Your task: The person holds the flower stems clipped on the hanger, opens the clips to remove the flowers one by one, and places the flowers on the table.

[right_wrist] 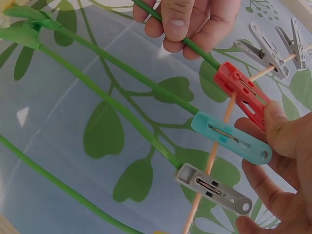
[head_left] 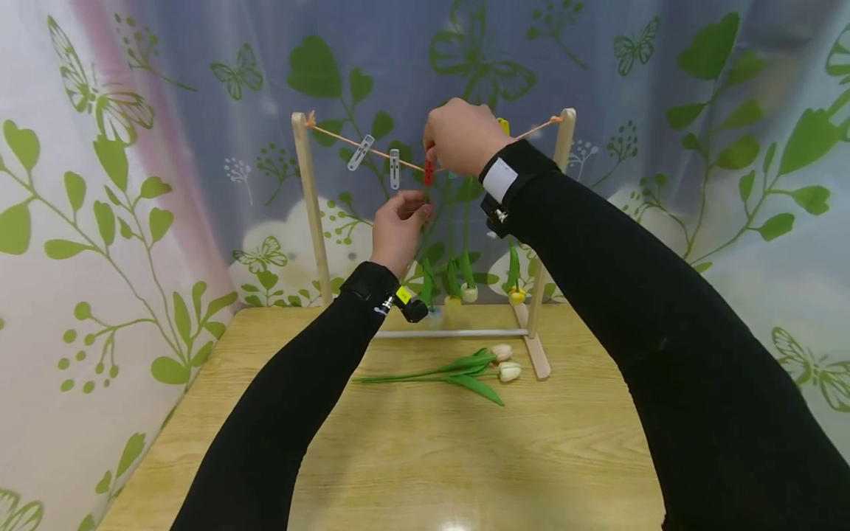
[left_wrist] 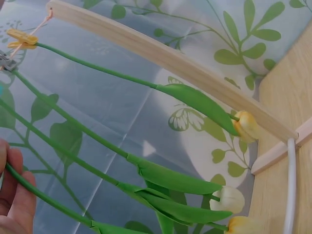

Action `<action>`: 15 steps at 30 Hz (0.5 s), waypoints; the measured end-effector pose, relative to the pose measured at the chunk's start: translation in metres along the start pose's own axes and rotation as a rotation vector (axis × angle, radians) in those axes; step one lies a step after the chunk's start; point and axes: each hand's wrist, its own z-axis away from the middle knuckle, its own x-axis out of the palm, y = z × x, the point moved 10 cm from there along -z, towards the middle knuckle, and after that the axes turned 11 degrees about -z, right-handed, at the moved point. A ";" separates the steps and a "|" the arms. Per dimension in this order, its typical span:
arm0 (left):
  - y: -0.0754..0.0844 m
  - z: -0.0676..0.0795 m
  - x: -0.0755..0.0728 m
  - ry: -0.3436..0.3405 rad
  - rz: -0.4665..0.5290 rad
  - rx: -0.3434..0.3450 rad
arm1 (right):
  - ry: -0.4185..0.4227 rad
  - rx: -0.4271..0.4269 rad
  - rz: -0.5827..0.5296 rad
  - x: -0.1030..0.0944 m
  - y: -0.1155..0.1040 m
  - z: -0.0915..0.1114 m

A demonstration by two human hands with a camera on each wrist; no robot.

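My left hand [head_left: 398,230] pinches the green stem [right_wrist: 201,51] of an artificial tulip between thumb and fingers. My right hand [head_left: 465,139] grips the handle end of a red clothespin [right_wrist: 236,87], whose other end meets the top of that stem at the string [right_wrist: 209,163]. Beside it in the right wrist view, a teal clothespin [right_wrist: 224,134] and a grey clothespin [right_wrist: 209,186] each hold a stem upside down. From a yellow clothespin [left_wrist: 23,40] hangs a yellow tulip [left_wrist: 246,126]; a white tulip [left_wrist: 228,200] hangs lower in the left wrist view.
The string runs between two wooden posts [head_left: 310,199], joined low down by a white bar [head_left: 458,333]. Two grey clothespins [head_left: 395,169] sit on the string left of my hands. On the wooden table [head_left: 451,457] lie pale tulips [head_left: 509,371]. A patterned curtain [head_left: 265,96] hangs behind.
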 end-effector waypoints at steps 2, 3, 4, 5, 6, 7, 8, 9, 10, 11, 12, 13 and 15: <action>0.002 0.001 0.000 -0.007 -0.006 0.010 | 0.014 -0.001 0.021 -0.002 -0.001 0.000; 0.003 0.002 0.000 -0.011 -0.008 0.016 | 0.022 -0.003 0.031 -0.003 -0.002 0.000; 0.003 0.002 0.000 -0.013 -0.009 0.018 | 0.029 -0.005 0.041 -0.003 -0.003 0.000; 0.003 0.002 0.000 -0.014 -0.013 0.018 | 0.038 -0.006 0.049 -0.004 -0.004 -0.001; 0.003 0.003 0.000 -0.014 -0.017 0.020 | 0.045 -0.007 0.055 -0.005 -0.004 -0.001; 0.003 0.004 0.000 -0.014 -0.019 0.017 | 0.051 -0.007 0.059 -0.005 -0.004 -0.001; 0.003 0.004 0.000 -0.015 -0.018 0.014 | 0.056 -0.007 0.060 -0.005 -0.005 -0.001; 0.002 0.005 0.001 -0.017 -0.017 0.013 | 0.058 -0.006 0.058 -0.005 -0.005 -0.001; 0.002 0.006 0.001 -0.019 -0.014 0.007 | 0.058 -0.005 0.056 -0.005 -0.004 -0.001; 0.001 0.007 0.001 -0.022 -0.011 0.002 | 0.057 -0.003 0.053 -0.005 -0.004 -0.001; 0.000 0.009 0.002 -0.025 -0.005 -0.005 | 0.053 -0.001 0.051 -0.004 -0.004 0.000; -0.001 0.009 0.002 -0.027 0.001 -0.013 | 0.050 0.001 0.049 -0.003 -0.003 0.000; -0.003 0.011 0.004 -0.034 0.010 -0.024 | 0.050 0.002 0.048 -0.002 -0.002 0.001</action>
